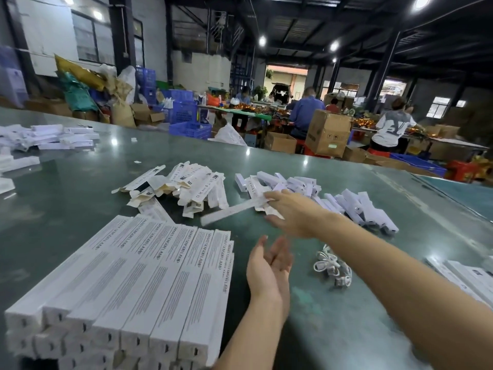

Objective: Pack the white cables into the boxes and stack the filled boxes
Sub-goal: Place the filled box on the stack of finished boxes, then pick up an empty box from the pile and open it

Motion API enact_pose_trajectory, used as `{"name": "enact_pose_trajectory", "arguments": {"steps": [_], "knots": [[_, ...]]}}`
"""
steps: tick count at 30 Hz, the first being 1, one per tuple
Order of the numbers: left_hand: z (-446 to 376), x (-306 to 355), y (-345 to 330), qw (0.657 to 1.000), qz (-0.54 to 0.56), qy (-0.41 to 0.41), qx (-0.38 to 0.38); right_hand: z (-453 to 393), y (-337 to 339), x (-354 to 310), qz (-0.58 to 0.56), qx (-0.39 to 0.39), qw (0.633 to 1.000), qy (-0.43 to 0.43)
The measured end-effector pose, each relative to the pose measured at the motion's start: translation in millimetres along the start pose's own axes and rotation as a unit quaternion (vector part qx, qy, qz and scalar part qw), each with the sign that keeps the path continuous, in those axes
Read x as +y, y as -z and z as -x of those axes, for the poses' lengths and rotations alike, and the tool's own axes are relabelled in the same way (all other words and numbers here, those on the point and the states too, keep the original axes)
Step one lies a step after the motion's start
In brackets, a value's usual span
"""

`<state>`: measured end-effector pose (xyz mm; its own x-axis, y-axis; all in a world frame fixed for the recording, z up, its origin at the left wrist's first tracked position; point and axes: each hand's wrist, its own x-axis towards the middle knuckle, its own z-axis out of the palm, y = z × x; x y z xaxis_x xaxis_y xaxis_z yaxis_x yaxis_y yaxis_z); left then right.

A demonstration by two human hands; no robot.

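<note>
Boxes (pixel 138 279) lie stacked at my near left on the surface (pixel 66 198), closed, long axes running away from me. My right hand (pixel 289 212) reaches to the far pile of empty boxes (pixel 194 186), grip pinching one long box (pixel 232 210) lying crosswise. My left hand (pixel 269 265) hovers open-palmed. White cables (pixel 332 265) sit coiled beneath my right forearm.
</note>
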<state>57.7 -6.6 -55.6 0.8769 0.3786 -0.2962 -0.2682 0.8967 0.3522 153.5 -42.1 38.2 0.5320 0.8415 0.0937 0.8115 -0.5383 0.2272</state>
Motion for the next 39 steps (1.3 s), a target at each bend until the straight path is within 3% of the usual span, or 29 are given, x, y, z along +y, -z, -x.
{"name": "enact_pose_trajectory", "arguments": {"steps": [5, 10, 15, 24, 27, 29, 31, 33, 35, 39], "knots": [[13, 11, -2, 0.997, 0.048, 0.044, -0.031, 75, -1, 59, -0.056, 0.085, 0.995, -0.008], [35, 20, -12, 0.967, 0.022, 0.179, -0.182, 126, -17, 72, -0.014, 0.099, 0.995, 0.001], [47, 23, -13, 0.935, -0.001, 0.223, -0.275, 144, -26, 75, 0.0, 0.105, 0.994, 0.002], [48, 22, -14, 0.912, 0.005, 0.272, -0.306, 143, -34, 83, 0.024, 0.092, 0.995, 0.032], [44, 17, -18, 0.928, -0.066, 0.242, -0.276, 138, -36, 85, 0.044, 0.103, 0.993, 0.029], [40, 16, -19, 0.947, -0.085, 0.19, -0.244, 135, -37, 75, -0.002, 0.143, 0.99, -0.011], [33, 15, -18, 0.967, -0.098, 0.119, -0.204, 137, -37, 53, -0.138, 0.249, 0.956, -0.068], [28, 14, -17, 0.977, -0.106, 0.066, -0.172, 144, -37, 24, -0.301, 0.33, 0.887, -0.115], [26, 14, -17, 0.98, -0.122, 0.04, -0.15, 149, -39, -7, -0.385, 0.342, 0.847, -0.133], [33, 13, -16, 0.974, -0.17, 0.044, -0.144, 151, -49, -44, -0.42, 0.355, 0.823, -0.143]]}}
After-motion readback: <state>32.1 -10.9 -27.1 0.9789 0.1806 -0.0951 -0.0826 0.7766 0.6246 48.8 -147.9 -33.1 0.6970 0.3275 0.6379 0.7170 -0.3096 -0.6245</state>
